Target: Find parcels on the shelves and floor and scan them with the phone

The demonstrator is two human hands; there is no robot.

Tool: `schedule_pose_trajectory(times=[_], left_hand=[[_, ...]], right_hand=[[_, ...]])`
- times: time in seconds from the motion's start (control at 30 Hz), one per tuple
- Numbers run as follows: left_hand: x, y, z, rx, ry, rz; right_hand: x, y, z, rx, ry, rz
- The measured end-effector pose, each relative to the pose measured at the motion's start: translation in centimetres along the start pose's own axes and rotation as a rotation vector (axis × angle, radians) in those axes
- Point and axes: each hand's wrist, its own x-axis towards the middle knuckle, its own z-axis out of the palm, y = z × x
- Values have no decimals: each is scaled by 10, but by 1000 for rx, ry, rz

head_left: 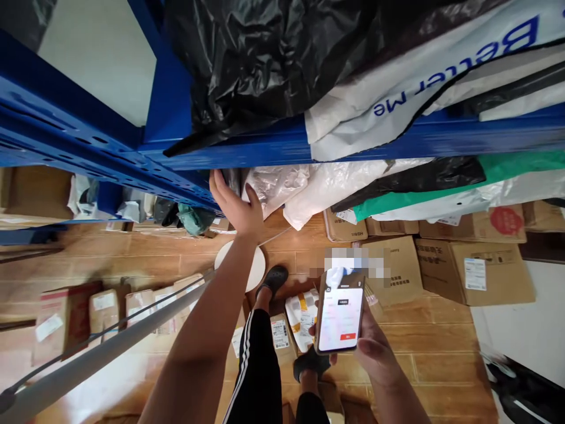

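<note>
The head view is showing the left hand (238, 209) reaching in just under the front edge of the blue metal shelf (247, 154), near its left corner, beside a shiny white-and-clear plastic packet (280, 182). Its thumb is standing well apart from the fingers, but the tips are lying partly out of sight, so whether that grip is holding anything cannot be told. The right hand (375, 350) is grasping a slim rectangular smartphone (339, 312), screen lit, well out from that edge. The step seems to be searching among packets; the next move is probably calling for pinching one without dragging its neighbours.
</note>
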Motion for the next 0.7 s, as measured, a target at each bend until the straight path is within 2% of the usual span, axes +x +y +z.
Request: schedule_pose_trajectory(times=[0.1, 0.17, 0.23, 0.3, 0.37, 0.4, 0.5, 0.6, 0.7], left_hand=[[36, -17, 24, 43, -149, -283], [41, -19, 30, 34, -182, -388], [25, -12, 24, 6, -137, -314], [-9, -1, 10, -59, -94, -103], [-49, 10, -1, -136, -132, 109], [-67, 14, -4, -170, -165, 172], [-99, 20, -2, -156, -161, 183], [-100, 22, 3, -113, -182, 141], [-96, 20, -3, -235, -223, 144]], right_hand=[[6, 4, 8, -51, -40, 11], [9, 5, 14, -67, -68, 10], [9, 4, 19, -74, -78, 22], [9, 3, 22, -72, -70, 38], [10, 2, 21, -66, -54, 51], [10, 1, 20, -69, -47, 59], [14, -3, 15, -121, -35, 88], [19, -7, 13, -166, -36, 103], [22, -11, 16, -184, -49, 123]])
